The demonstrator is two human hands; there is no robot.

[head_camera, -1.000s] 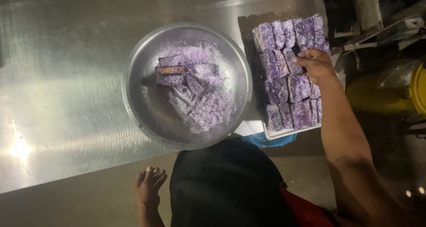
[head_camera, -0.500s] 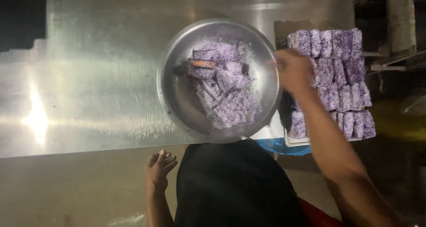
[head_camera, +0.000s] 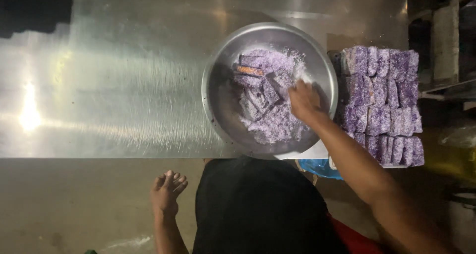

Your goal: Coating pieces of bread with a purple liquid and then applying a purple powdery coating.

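I'm looking straight down on a brushed stainless steel table (head_camera: 124,85), shiny w/ glare streaks. Near its front edge sits a round, shallow metal bowl (head_camera: 223,105), smooth-walled, dusted inside w/ pale purple shredded coating (head_camera: 277,125) that looks flaky and loose. Several rectangular purple bars (head_camera: 258,88) lie in it, rough w/ coating; one bar (head_camera: 249,71) shows an orange-brown face.

My right hand (head_camera: 303,101) reaches into the bowl from the right, fingers curled down onto the bars and flakes at about the bowl's middle. Can't tell if it actually grips a piece; palm hides the fingertips.

Just right of the bowl, touching its rim, is a tray of coated purple blocks (head_camera: 382,100), packed tight in neat rows, surfaces grainy.

My left hand (head_camera: 166,192) hangs below the table edge, loosely open, holding nothing. Dark fabric (head_camera: 253,209) fills the btm centre.
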